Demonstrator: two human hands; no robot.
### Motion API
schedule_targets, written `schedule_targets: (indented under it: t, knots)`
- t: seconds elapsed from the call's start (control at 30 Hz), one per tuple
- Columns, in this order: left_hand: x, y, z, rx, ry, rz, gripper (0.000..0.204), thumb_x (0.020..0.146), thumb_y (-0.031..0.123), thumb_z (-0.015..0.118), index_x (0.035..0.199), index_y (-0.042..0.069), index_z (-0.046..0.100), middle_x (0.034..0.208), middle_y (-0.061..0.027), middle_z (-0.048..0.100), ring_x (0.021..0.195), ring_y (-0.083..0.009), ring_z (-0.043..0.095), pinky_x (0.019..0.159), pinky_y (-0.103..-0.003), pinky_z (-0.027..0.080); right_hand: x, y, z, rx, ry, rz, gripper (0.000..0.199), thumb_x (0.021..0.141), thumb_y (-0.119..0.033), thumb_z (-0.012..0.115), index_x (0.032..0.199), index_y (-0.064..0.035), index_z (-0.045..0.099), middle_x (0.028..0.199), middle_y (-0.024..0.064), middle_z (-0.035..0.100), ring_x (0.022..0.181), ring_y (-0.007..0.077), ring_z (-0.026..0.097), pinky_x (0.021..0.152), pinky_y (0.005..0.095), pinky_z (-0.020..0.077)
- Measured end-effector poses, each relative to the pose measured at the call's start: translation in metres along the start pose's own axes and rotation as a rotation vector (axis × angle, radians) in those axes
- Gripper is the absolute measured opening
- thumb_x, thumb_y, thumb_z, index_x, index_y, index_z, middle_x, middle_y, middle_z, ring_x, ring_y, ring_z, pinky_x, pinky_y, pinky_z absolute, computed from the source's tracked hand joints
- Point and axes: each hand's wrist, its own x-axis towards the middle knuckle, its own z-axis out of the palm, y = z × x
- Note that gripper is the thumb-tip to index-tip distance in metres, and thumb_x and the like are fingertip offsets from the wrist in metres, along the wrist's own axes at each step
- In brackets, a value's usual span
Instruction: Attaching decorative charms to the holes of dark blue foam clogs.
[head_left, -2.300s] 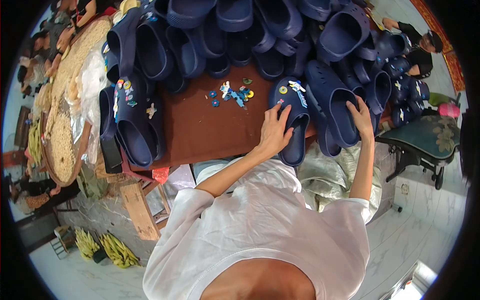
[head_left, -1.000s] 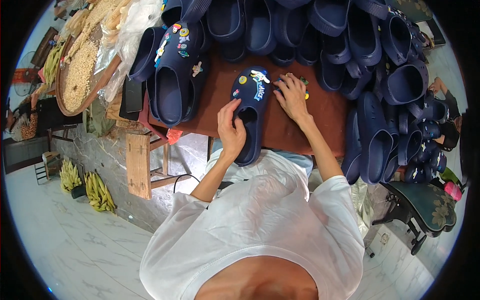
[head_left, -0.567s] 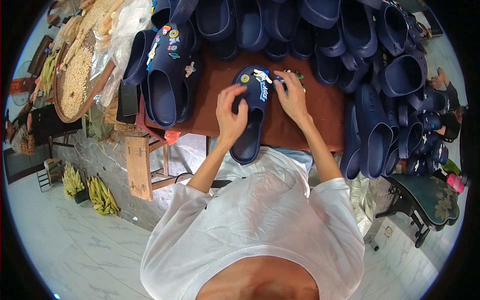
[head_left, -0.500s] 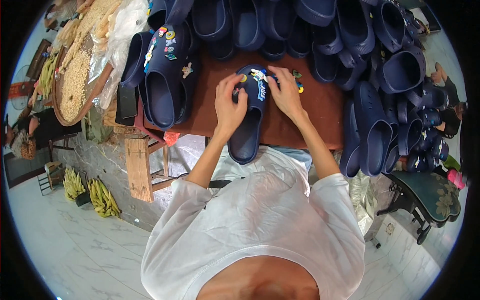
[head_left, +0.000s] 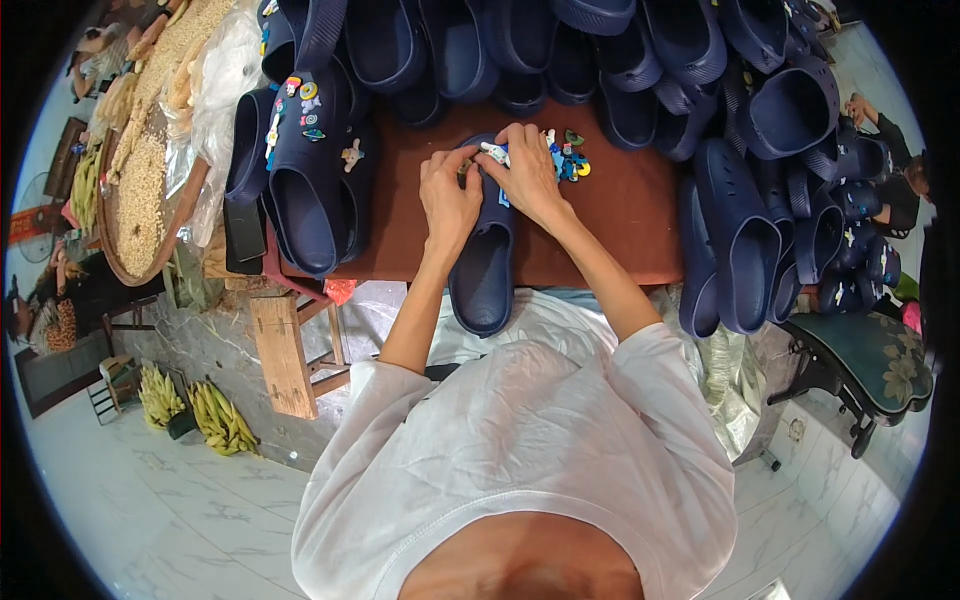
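The person in the white shirt leans over a brown table (head_left: 620, 215) with one navy clog (head_left: 484, 262) laid lengthwise in front of them, heel toward the body and toe pointing away. That puts the perforated toe cap right under both hands, where it is easiest to press on.

The left hand (head_left: 450, 195) lies flat over the near-left side of the toe, fingers closed down onto the shoe, apparently pinning it so it does not slide. The right hand (head_left: 527, 172) is curled over the top of the toe just beside the left, thumb and fingertips drawn together on a small white charm (head_left: 493, 151) at the front of the clog. Whether the charm is already seated in a hole I cannot tell; the fingers cover it.

Just beyond the right hand's knuckles sits a little heap of loose coloured charms (head_left: 568, 160), close enough to pick from without shifting the arm. To the left of the left hand lie finished clogs with charms (head_left: 310, 150) already on their straps and uppers. Beyond and to the right of both hands, plain navy clogs (head_left: 740, 230) are stacked in piles.
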Motion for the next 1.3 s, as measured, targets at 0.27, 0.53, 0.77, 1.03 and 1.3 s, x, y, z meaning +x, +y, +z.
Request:
schedule_targets:
  t: [0.27, 0.53, 0.77, 1.03, 1.3]
  knots:
    - [0.001, -0.003, 0.005, -0.033, 0.044, -0.049, 0.017, 0.082, 0.009, 0.071, 0.099, 0.009, 0.073, 0.086, -0.0104, 0.064, 0.087, -0.0301, 0.058, 0.078, -0.042, 0.047, -0.002, 0.004, 0.004, 0.251, 0.118, 0.120, 0.031, 0.082, -0.017, 0.076, 0.096, -0.0033, 0.052, 0.083, 0.0115, 0.057, 0.073, 0.0238, 0.058, 0.064, 0.0371, 0.0462]
    - [-0.002, -0.008, 0.004, -0.019, 0.058, -0.111, 0.029, 0.083, 0.025, 0.076, 0.105, 0.008, 0.072, 0.102, -0.0132, 0.066, 0.101, -0.0324, 0.060, 0.089, -0.042, 0.047, -0.014, 0.029, 0.000, 0.366, 0.225, 0.129, 0.023, 0.083, -0.009, 0.074, 0.093, -0.0034, 0.054, 0.082, 0.0098, 0.057, 0.073, 0.0206, 0.058, 0.065, 0.0355, 0.0472]
    - [-0.001, -0.018, 0.007, -0.044, 0.017, -0.203, 0.038, 0.084, 0.029, 0.076, 0.113, 0.007, 0.069, 0.107, -0.0166, 0.063, 0.104, -0.0358, 0.056, 0.091, -0.046, 0.045, -0.019, 0.038, -0.025, 0.113, 0.205, 0.168, 0.017, 0.090, -0.015, 0.069, 0.097, -0.0036, 0.059, 0.102, 0.0137, 0.057, 0.081, 0.0266, 0.062, 0.072, 0.0377, 0.0500]
    - [0.006, -0.016, 0.003, 0.020, -0.049, -0.140, 0.031, 0.086, 0.024, 0.072, 0.109, 0.004, 0.071, 0.099, -0.0164, 0.065, 0.097, -0.0351, 0.060, 0.085, -0.046, 0.048, -0.027, -0.002, -0.018, 0.236, -0.214, 0.508, 0.053, 0.079, -0.047, 0.082, 0.094, -0.0024, 0.058, 0.076, 0.0050, 0.060, 0.069, 0.0141, 0.058, 0.062, 0.0299, 0.0491]
    - [0.006, -0.017, 0.003, 0.108, -0.038, -0.027, 0.024, 0.089, 0.016, 0.067, 0.107, 0.000, 0.071, 0.096, -0.0194, 0.069, 0.090, -0.0373, 0.065, 0.081, -0.046, 0.051, -0.022, 0.002, -0.025, 0.484, -0.390, 0.595, 0.051, 0.087, -0.039, 0.075, 0.106, 0.0013, 0.050, 0.081, 0.0074, 0.061, 0.072, 0.0142, 0.063, 0.049, 0.0297, 0.0520]
